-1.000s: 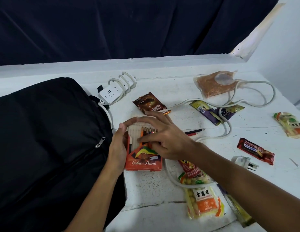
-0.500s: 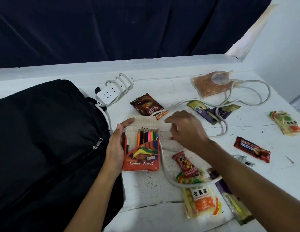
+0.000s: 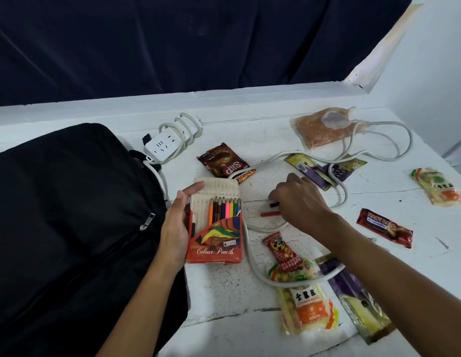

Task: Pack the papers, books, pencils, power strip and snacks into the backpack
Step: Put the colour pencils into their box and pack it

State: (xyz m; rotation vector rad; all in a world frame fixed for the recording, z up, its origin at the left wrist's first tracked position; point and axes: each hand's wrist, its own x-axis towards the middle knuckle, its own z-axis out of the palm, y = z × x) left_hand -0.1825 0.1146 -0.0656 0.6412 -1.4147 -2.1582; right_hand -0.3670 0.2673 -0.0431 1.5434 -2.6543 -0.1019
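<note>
Pencil box: my left hand [image 3: 175, 228] holds the orange box [image 3: 214, 238] by its left edge, thumb curled onto the opened flap at the far end; it lies on the white table [image 3: 224, 289] just right of the backpack, coloured pencils [image 3: 225, 210] showing in the window.
Right hand: my right hand [image 3: 300, 202] is knuckles-up just right of the box, fingers curled down onto two loose pencils, one black [image 3: 274, 204] and one red [image 3: 270, 214]; I cannot tell whether I pinch one or only touch them.
Backpack: black backpack [image 3: 69, 215] fills the near left, a zipper pull [image 3: 147, 221] showing on top.
Power strip: white power strip [image 3: 161, 148] sits far, at the backpack's far right edge; its cord [image 3: 250, 256] loops across the table, past the box and over several snack packs.
Snacks near: small red pack [image 3: 282, 251] and a yellow-orange bag of nuts [image 3: 305, 302] lie under the cord; a purple-yellow wrapper [image 3: 358, 302] is partly under my right forearm.
Snacks far: brown pack [image 3: 224, 162], purple-yellow pack [image 3: 324, 168], clear bag of orange bits [image 3: 322, 130].
Snacks right: red bar [image 3: 385, 227], yellow bag [image 3: 440, 186].
Writing: box reads "Colour Pencils"; brown pack "Siip"; red bar "MANY BARS"; the nuts bag carries Chinese characters.
</note>
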